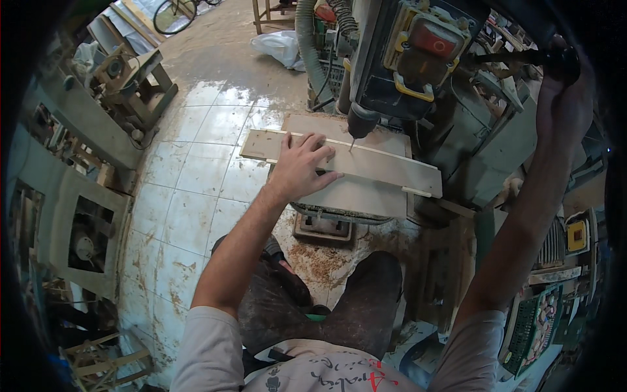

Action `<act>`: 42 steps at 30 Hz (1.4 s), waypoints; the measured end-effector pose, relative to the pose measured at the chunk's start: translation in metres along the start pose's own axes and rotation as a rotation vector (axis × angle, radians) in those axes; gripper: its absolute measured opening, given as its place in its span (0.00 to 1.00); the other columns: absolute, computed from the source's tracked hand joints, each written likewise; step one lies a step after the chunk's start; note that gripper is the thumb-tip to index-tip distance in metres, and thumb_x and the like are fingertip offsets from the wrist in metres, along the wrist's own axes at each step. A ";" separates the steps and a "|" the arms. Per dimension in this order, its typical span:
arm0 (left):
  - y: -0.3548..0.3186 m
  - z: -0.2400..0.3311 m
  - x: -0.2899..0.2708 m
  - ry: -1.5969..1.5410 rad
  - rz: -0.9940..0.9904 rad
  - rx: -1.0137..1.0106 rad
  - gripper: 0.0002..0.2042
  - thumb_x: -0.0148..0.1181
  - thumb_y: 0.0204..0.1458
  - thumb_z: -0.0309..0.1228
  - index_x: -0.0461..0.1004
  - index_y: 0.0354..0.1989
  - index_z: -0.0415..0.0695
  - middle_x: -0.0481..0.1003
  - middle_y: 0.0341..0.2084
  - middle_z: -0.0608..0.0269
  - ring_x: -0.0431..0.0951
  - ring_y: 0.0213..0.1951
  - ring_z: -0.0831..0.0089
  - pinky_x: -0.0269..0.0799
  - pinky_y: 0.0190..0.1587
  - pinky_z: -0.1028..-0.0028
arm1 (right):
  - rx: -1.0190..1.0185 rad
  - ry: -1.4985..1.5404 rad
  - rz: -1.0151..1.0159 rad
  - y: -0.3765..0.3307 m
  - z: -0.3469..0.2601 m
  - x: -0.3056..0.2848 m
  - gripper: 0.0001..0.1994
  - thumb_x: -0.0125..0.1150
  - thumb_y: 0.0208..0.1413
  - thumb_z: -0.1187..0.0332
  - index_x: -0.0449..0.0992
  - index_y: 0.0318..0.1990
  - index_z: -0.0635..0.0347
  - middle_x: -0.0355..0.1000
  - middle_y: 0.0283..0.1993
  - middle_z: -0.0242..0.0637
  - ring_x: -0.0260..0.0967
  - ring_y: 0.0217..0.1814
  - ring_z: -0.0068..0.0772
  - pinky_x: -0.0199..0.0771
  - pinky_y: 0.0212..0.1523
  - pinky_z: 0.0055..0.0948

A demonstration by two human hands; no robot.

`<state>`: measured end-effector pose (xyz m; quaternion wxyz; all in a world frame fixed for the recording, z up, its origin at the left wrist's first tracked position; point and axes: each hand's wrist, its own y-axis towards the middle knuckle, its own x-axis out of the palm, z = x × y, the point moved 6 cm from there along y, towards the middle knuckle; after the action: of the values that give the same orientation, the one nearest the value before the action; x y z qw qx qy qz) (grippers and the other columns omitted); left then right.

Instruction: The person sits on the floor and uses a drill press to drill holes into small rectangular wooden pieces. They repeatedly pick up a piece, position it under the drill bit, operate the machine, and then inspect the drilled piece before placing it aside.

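left hand [304, 164], fingers apart, presses a likely light, stiff board [388, 169], sensibly held with the drill bit [353, 144] to its right; right hand [565, 101] clasps the lever [534, 57].

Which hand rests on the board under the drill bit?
The left hand, laid across the board left of the drill bit; the right hand is raised, gripping the black handle.

board [386, 170] looks wooden, smooth, matt | drill chuck [361, 122] looks metal | floor tiles [189, 166] look glossy | bag [279, 47] is glossy plastic | trousers [373, 282] are matt cloth
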<state>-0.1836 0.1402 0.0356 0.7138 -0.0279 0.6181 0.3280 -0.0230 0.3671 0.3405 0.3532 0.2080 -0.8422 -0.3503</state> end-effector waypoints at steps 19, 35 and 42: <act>-0.002 0.000 -0.002 -0.036 0.084 0.032 0.22 0.64 0.44 0.50 0.74 0.43 0.51 0.69 0.51 0.58 0.65 0.58 0.61 0.50 0.59 0.39 | 0.061 0.160 -0.305 -0.017 -0.002 -0.023 0.13 0.46 0.63 0.66 0.69 0.46 0.69 0.69 0.39 0.44 0.68 0.44 0.37 0.66 0.57 0.36; 0.003 0.011 -0.003 -0.018 0.072 0.029 0.22 0.68 0.42 0.47 0.75 0.43 0.48 0.69 0.52 0.54 0.65 0.59 0.57 0.49 0.61 0.44 | -0.024 0.195 -0.313 -0.146 0.002 -0.088 0.09 0.49 0.60 0.65 0.69 0.35 0.62 0.74 0.38 0.46 0.70 0.52 0.46 0.40 0.69 0.56; 0.007 0.012 0.000 -0.031 0.048 0.034 0.22 0.69 0.41 0.43 0.75 0.45 0.48 0.69 0.53 0.54 0.65 0.59 0.57 0.48 0.61 0.48 | -0.038 0.130 -0.221 -0.177 0.015 -0.104 0.13 0.47 0.62 0.62 0.68 0.29 0.60 0.75 0.36 0.46 0.71 0.51 0.48 0.47 0.68 0.56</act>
<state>-0.1770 0.1508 0.0412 0.7157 0.0041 0.6129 0.3348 0.0527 0.3178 0.1561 0.3701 0.3151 -0.7826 -0.3889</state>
